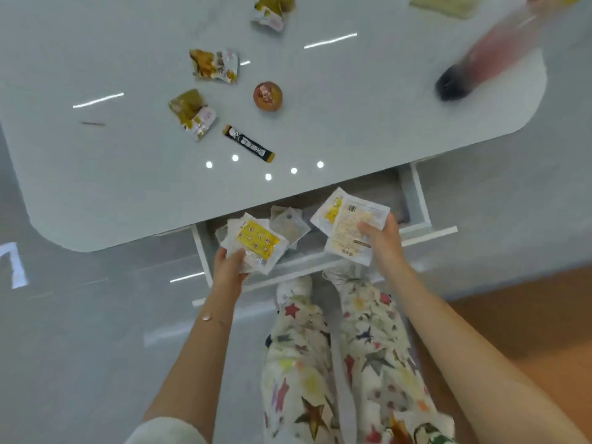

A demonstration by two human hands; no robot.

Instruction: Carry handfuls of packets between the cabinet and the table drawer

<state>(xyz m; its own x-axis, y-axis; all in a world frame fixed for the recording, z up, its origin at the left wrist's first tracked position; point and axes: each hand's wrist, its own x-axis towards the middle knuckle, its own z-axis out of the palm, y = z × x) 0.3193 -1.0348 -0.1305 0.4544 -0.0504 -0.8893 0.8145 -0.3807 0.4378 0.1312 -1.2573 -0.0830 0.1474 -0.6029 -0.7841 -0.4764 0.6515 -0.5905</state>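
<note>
My left hand (229, 264) grips a stack of flat white packets, the top one with a yellow label (256, 243), over the open drawer (419, 200). My right hand (382, 238) holds other white packets with printed backs (350, 219), thumb on top, above the drawer's right half. More pale packets (290, 224) lie inside the drawer between my hands.
On the white table (96, 187) lie several yellow-green snack packets (192, 113), a round brown wrapped ball (267, 95), a black stick sachet (249, 143) and a thin stick (93, 123). A blurred dark-tipped object (480, 65) sits at the far right. My patterned trousers (336, 363) are below.
</note>
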